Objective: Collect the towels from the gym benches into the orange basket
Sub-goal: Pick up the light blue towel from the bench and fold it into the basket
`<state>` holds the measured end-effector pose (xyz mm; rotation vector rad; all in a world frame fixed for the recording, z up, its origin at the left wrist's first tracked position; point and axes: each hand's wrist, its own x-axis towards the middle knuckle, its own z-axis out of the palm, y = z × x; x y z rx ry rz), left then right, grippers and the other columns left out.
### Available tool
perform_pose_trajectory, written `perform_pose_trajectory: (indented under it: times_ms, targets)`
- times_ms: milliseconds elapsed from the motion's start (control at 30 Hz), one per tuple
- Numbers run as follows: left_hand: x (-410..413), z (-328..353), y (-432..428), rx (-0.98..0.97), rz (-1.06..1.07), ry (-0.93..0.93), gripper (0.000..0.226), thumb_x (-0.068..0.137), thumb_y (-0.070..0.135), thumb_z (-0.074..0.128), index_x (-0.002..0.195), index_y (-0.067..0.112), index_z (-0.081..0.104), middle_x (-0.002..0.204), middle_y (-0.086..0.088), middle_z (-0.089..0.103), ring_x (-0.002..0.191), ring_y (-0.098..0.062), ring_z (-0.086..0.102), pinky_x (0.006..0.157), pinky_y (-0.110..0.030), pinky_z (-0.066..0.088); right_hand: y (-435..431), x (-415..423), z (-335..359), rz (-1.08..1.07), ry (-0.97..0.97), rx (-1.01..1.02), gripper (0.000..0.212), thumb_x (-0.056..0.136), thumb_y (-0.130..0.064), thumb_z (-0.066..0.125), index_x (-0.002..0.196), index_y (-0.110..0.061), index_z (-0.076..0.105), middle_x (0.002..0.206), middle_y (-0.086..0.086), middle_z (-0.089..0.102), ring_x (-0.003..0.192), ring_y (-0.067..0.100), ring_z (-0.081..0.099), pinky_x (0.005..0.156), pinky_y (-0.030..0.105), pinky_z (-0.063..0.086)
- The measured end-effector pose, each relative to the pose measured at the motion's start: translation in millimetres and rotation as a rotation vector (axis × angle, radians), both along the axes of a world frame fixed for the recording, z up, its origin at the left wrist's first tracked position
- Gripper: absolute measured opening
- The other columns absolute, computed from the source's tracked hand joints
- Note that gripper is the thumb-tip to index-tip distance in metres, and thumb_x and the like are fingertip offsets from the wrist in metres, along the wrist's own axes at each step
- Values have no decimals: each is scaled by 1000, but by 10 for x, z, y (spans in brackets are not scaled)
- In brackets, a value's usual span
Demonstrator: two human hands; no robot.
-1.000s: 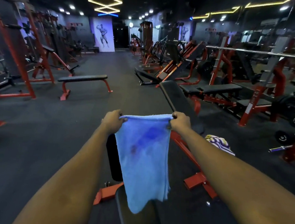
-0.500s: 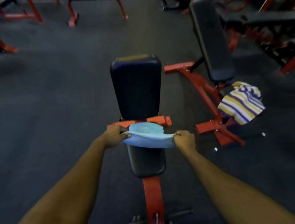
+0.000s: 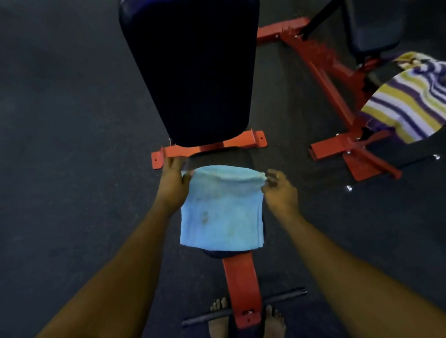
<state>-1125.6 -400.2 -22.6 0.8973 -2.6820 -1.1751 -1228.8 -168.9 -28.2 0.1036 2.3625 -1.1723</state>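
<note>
Blue terry cloth is what you have in front of you: the blue towel (image 3: 222,211) lies folded on the seat pad of the near bench (image 3: 190,59), and you hold its far edge raised at both corners, probably to keep the folds together as it moves. Your left hand (image 3: 173,185) is at 9 o'clock of the towel, fingers curled and pinching the corner. Your right hand (image 3: 281,190) is at 3 o'clock, fingers looser and blurred (whether it truly grips or only touches the corner, I cannot tell). The near edge rests on the pad above the red frame, between your 2 bare feet at 6 o'clock. A striped towel (image 3: 413,103) is draped over the second bench (image 3: 372,26) at 2 o'clock, well apart from your hands. The orange basket is not in view.
</note>
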Motion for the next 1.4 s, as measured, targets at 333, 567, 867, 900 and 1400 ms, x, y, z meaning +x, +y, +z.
perform_pose_trajectory:
  times_ms: [333,567,867,900,1400]
  targets:
    - [124,-1335,302,207,189,-441,69,92,34,60,140,-3,27,140,-23,40,126,-39,45,100,-47,41,-238,390,-1181,16,-140,299,65,82,-32,75,135,-6,48,138,16,46,124,35,48,98,39,45]
    - [-75,-612,389,208,1,-401,64,94,24,58,145,2,27,137,-22,50,124,-39,51,99,-39,42,-183,315,-585,-88,-303,3,52,83,-12,71,131,-5,51,125,15,62,112,33,61,86,34,49]
    - [-304,909,1059,188,-230,-339,64,95,35,55,144,5,29,137,-20,51,124,-38,50,97,-38,41,759,354,981,-304,-201,-108,56,78,-15,70,130,-17,51,114,7,62,98,25,59,80,35,47]
    - [-334,1056,1206,195,-256,-328,63,95,35,55,144,5,29,138,-19,50,124,-38,50,95,-37,40,937,384,1141,-346,-178,-115,54,78,-15,69,129,-16,52,111,6,62,95,24,59,77,33,45]
    - [-345,1833,4772,172,-866,-296,69,90,38,61,143,7,29,140,-19,48,125,-38,49,101,-42,42,4546,1609,1946,-891,-16,-160,51,75,-22,69,122,-21,52,109,3,62,91,22,59,67,29,43]
